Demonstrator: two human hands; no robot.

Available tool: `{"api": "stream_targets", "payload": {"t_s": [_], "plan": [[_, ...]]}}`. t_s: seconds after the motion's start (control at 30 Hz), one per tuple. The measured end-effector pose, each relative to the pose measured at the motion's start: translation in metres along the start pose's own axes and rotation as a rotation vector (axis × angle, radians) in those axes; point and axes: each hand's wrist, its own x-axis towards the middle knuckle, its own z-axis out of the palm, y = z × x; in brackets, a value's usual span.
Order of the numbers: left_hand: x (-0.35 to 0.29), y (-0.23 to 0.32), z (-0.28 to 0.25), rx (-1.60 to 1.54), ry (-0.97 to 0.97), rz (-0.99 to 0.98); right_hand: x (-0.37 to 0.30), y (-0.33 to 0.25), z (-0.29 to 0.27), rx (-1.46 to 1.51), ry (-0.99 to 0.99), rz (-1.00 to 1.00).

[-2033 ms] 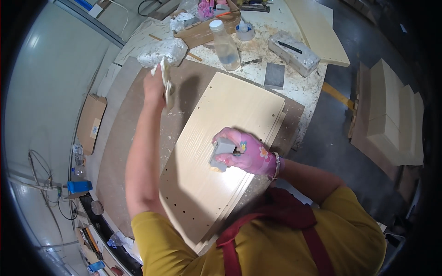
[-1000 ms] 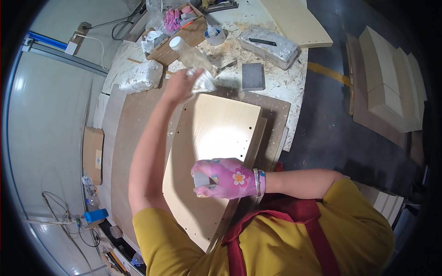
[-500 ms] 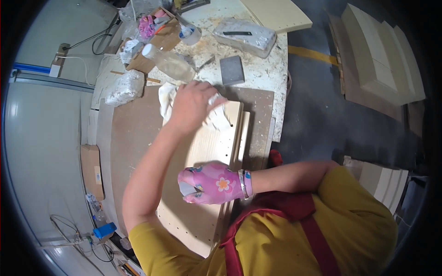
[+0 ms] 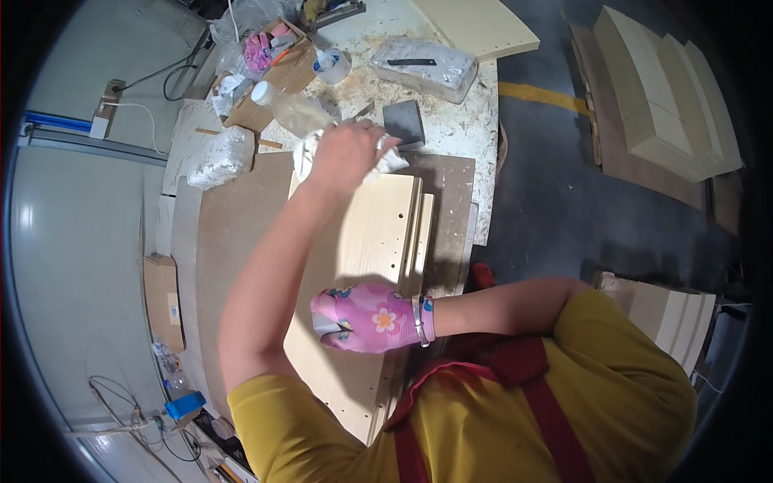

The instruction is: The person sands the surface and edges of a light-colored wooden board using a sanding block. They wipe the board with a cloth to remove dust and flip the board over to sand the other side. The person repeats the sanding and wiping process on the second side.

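Note:
My bare left hand [image 4: 346, 153] is closed on a crumpled white cloth [image 4: 392, 161] at the far end of a pale wooden board [image 4: 374, 217]. The board lies on top of a stack of similar boards, with small holes along its right edge. Over the board's middle is my right hand [image 4: 372, 318], in a pink flowered glove, its fingers curled. A grey patch shows at the fingers; whether it is the glove's coating or a held piece, I cannot tell. Just beyond the cloth stand a clear bottle [image 4: 294, 110] with a white cap and a dark grey block [image 4: 403, 123].
A plastic-wrapped block [image 4: 424, 68] with a black strip on it lies on the stained white table. Left of it are a tape roll [image 4: 332, 66], a cardboard box [image 4: 286, 72] and a white wrapped bundle [image 4: 220, 158]. Stacked panels [image 4: 656, 105] stand on the right floor.
My left hand has moved away from me and slightly right with the cloth, past the board's far edge. The grey block has shifted slightly. My right hand stays nearly in place.

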Motion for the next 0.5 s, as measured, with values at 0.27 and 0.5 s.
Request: {"api": "stream_targets", "payload": {"t_s": [0.27,0.5], "plan": [[-0.027,0.023,-0.003,-0.260,0.205,0.089,0.005,0.010,0.012,0.012,0.102,-0.069],[-0.096,-0.045,-0.060,-0.523,0.292,-1.034,0.005,-0.004,-0.022,0.133,-0.113,0.110]]}}
